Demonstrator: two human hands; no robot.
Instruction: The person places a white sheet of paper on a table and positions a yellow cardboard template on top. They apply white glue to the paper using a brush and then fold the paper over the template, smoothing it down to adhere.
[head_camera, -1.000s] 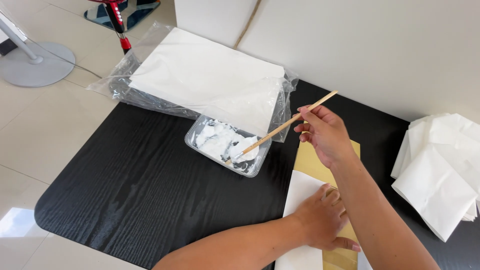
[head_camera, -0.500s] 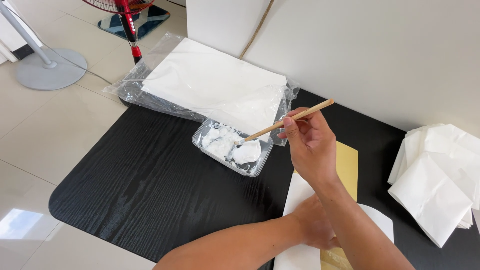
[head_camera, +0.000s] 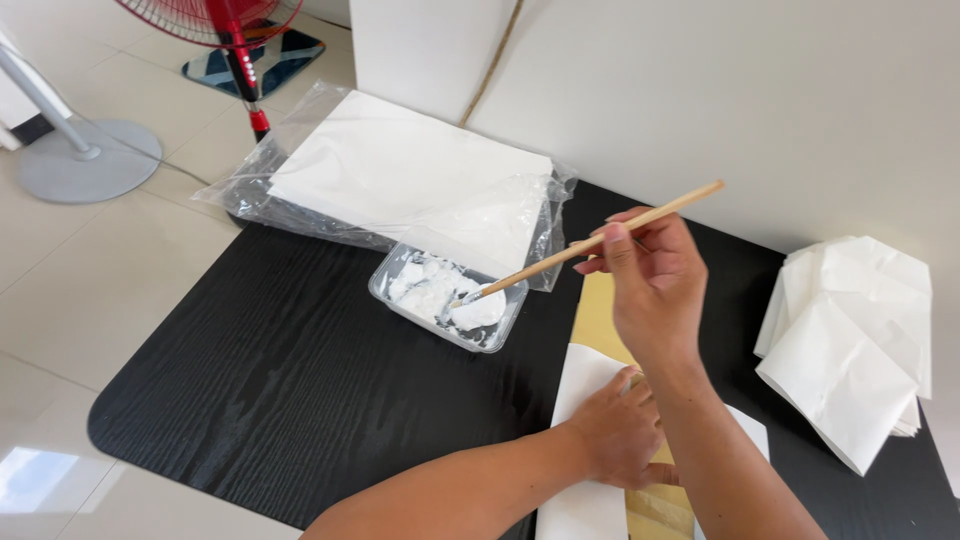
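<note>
Wooden stick (head_camera: 590, 245) is being pinched in the fingers of the right hand (head_camera: 650, 290), slanting down to the left so that its lower tip is dipping into the white paste (head_camera: 445, 295) filling a small clear plastic tray (head_camera: 447, 296). That tray is sitting on the black table (head_camera: 270, 380), just in front of a stack of white sheets in a clear plastic bag (head_camera: 400, 175), whose loose front flap is hanging over the tray's far edge. The right hand is hovering above the table with its fingers curled closed around the stick's upper half, the upper end poking out past the knuckles toward the white wall (head_camera: 750, 90). The left hand (head_camera: 620, 440) is lying palm down, fingers loosely bent, pressing on a white folded paper (head_camera: 585, 440) that is lying over a tan board (head_camera: 605, 320) near the table's front edge; it is gripping nothing that can be made out. The two hands are staying apart, the right one raised farther from the person than the left. To the right, a pile of folded white paper pieces (head_camera: 850, 340) is resting on the table. On the tiled floor beyond the table, a red fan (head_camera: 235, 30) and a grey round stand base (head_camera: 85, 170) are standing.
</note>
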